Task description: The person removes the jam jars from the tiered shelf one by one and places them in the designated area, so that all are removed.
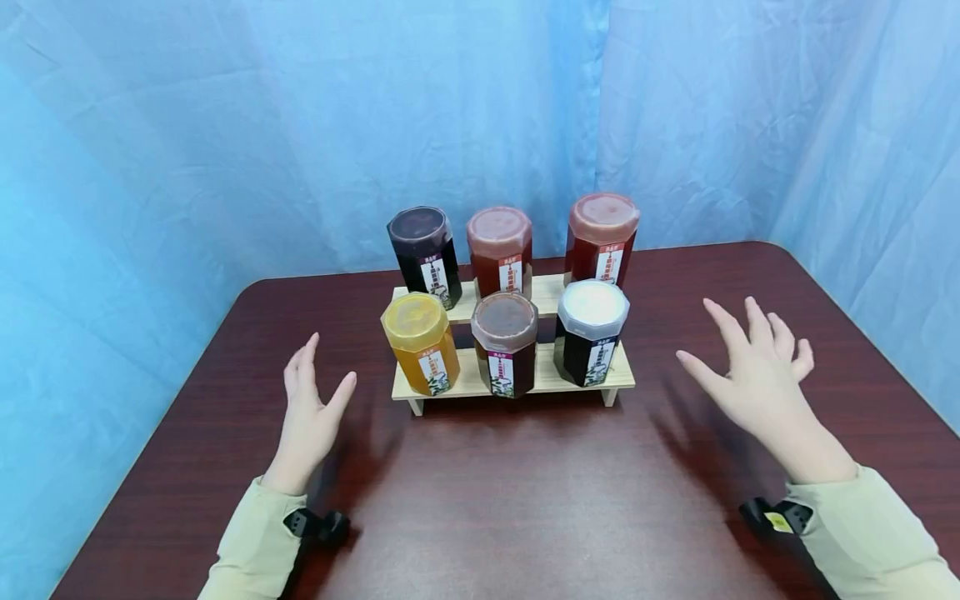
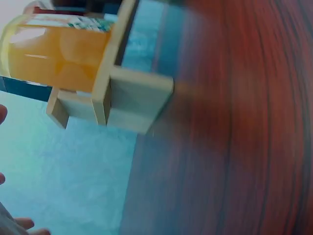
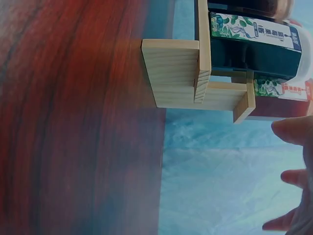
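A yellow jar (image 1: 420, 346), a brown jar (image 1: 505, 346) and a black jar (image 1: 591, 333) with a whitish lid are standing in a row on the lower step of a wooden rack (image 1: 467, 372). Behind them, a purple-black jar (image 1: 425, 258), a red jar (image 1: 500, 250) and a second red jar (image 1: 600, 237) are standing on the upper step. Only the head view is showing all six lids. The left wrist view is showing the yellow jar side-on above the rack's end board; the right wrist view is revealing green leaves on the black jar's label. The left hand (image 1: 307, 425) and the right hand (image 1: 761, 383) are hovering on either side, well apart from the rack, their fingers spreading loosely and gripping nothing. Below, the dark red tabletop (image 1: 525, 492) is carrying the rack, and a blue curtain (image 1: 300, 125) is hanging behind.
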Tool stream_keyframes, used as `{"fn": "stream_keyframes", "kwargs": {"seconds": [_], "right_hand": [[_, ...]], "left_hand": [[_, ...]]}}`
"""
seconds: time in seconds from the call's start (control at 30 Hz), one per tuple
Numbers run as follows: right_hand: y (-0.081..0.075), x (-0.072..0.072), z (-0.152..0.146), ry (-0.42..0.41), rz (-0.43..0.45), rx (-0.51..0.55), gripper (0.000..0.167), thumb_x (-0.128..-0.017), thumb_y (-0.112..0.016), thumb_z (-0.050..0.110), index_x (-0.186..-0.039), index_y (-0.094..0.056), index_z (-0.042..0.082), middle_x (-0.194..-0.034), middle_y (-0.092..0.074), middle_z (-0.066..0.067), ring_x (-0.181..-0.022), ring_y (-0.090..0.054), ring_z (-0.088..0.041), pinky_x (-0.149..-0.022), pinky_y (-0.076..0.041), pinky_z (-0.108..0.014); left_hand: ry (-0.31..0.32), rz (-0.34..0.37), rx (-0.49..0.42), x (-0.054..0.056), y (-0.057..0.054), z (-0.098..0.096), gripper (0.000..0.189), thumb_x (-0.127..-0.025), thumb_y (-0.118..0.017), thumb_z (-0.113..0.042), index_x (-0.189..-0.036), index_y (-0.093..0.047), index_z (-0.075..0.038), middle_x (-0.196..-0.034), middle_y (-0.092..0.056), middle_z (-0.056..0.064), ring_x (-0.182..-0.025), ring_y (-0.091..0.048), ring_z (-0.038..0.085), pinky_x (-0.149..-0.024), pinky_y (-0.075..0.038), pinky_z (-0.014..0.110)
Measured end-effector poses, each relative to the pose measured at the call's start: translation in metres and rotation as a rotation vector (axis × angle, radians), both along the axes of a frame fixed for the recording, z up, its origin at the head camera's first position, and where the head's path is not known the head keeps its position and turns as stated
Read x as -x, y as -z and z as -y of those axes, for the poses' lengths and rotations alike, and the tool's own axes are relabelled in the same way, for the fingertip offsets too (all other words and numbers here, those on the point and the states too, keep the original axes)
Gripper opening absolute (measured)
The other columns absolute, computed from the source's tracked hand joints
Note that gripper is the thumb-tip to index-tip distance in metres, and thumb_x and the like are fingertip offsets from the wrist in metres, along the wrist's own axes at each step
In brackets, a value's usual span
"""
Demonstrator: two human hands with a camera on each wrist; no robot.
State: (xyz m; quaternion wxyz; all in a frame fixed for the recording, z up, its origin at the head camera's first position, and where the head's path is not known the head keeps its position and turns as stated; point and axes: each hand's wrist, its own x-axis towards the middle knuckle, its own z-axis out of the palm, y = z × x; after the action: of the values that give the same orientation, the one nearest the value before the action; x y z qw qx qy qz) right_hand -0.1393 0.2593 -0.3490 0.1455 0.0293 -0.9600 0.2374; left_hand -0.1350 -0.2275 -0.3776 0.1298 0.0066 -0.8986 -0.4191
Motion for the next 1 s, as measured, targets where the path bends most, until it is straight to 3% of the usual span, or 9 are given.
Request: {"fn": "stream_keyframes", "kwargs": {"seconds": [0.2,0.33,0.47,0.53,0.6,0.7,0.77,0.83,1.0], "right_hand": [[0.004,0.003,0.001,-0.061,-0.074,0.112,0.061,-0.091,-0.061,0.029,-0.142,-0.037,0.005,-0.146,-0.026,-0.032,-0.129,-0.021,-0.057,-0.091,-0.011,-0.075],[0.005,0.005,0.001,-0.096,-0.101,0.156,0.058,-0.09,-0.063,0.021,-0.139,-0.04,0.0,-0.141,-0.034,-0.032,-0.127,-0.029,-0.053,-0.097,-0.02,-0.07],[0.005,0.005,0.0,-0.112,-0.116,0.208,0.056,-0.089,-0.064,0.018,-0.138,-0.043,0.002,-0.136,-0.042,-0.028,-0.124,-0.038,-0.045,-0.096,-0.031,-0.062],[0.006,0.005,0.0,-0.103,-0.099,0.244,0.055,-0.09,-0.064,0.02,-0.139,-0.043,0.006,-0.136,-0.044,-0.024,-0.122,-0.041,-0.041,-0.099,-0.037,-0.048],[0.006,0.006,0.0,-0.093,-0.075,0.277,0.055,-0.091,-0.063,0.023,-0.14,-0.042,0.009,-0.136,-0.045,-0.022,-0.119,-0.043,-0.039,-0.098,-0.039,-0.04],[0.006,0.008,0.001,-0.09,-0.034,0.324,0.055,-0.092,-0.061,0.026,-0.141,-0.041,0.01,-0.136,-0.046,-0.02,-0.119,-0.044,-0.037,-0.1,-0.04,-0.04],[0.006,0.01,0.003,-0.094,-0.013,0.346,0.055,-0.093,-0.06,0.027,-0.142,-0.039,0.01,-0.136,-0.046,-0.02,-0.119,-0.044,-0.036,-0.097,-0.038,-0.054],[0.006,0.012,0.004,-0.099,0.003,0.368,0.055,-0.093,-0.059,0.027,-0.142,-0.039,0.009,-0.136,-0.045,-0.018,-0.119,-0.044,-0.035,-0.095,-0.038,-0.057],[0.006,0.016,0.008,-0.105,0.012,0.389,0.055,-0.094,-0.059,0.028,-0.142,-0.039,0.01,-0.136,-0.044,-0.015,-0.119,-0.044,-0.029,-0.1,-0.041,-0.046]], "left_hand": [[0.094,0.154,-0.369,0.001,0.0,-0.016,0.067,-0.098,-0.051,-0.025,-0.152,-0.011,-0.022,-0.154,-0.014,0.015,-0.141,-0.022,0.033,-0.113,-0.021,0.052],[0.126,0.225,-0.491,0.001,0.004,-0.024,0.065,-0.099,-0.048,-0.025,-0.152,-0.011,-0.021,-0.153,-0.017,0.015,-0.139,-0.027,0.032,-0.113,-0.023,0.051],[0.163,0.247,-0.594,0.003,0.011,-0.03,0.063,-0.1,-0.047,-0.021,-0.151,-0.012,-0.017,-0.151,-0.02,0.017,-0.138,-0.027,0.032,-0.112,-0.025,0.05],[0.199,0.246,-0.657,0.004,0.015,-0.033,0.06,-0.1,-0.044,-0.017,-0.151,-0.012,-0.013,-0.151,-0.02,0.02,-0.138,-0.026,0.034,-0.112,-0.024,0.051],[0.234,0.241,-0.698,0.006,0.018,-0.036,0.058,-0.101,-0.042,-0.014,-0.15,-0.012,-0.01,-0.15,-0.02,0.022,-0.138,-0.025,0.035,-0.111,-0.023,0.054],[0.27,0.244,-0.739,0.007,0.024,-0.04,0.056,-0.101,-0.039,-0.013,-0.15,-0.013,-0.008,-0.15,-0.021,0.023,-0.137,-0.026,0.035,-0.111,-0.022,0.056],[0.281,0.247,-0.745,0.007,0.027,-0.043,0.055,-0.102,-0.039,-0.014,-0.15,-0.014,-0.008,-0.15,-0.021,0.022,-0.137,-0.027,0.034,-0.111,-0.023,0.056],[0.285,0.251,-0.753,0.007,0.03,-0.046,0.054,-0.102,-0.039,-0.015,-0.149,-0.015,-0.008,-0.151,-0.021,0.021,-0.136,-0.028,0.034,-0.111,-0.023,0.055],[0.263,0.253,-0.757,0.007,0.035,-0.053,0.048,-0.101,-0.04,-0.012,-0.145,-0.024,-0.001,-0.148,-0.027,0.02,-0.131,-0.034,0.025,-0.11,-0.026,0.053]]}}
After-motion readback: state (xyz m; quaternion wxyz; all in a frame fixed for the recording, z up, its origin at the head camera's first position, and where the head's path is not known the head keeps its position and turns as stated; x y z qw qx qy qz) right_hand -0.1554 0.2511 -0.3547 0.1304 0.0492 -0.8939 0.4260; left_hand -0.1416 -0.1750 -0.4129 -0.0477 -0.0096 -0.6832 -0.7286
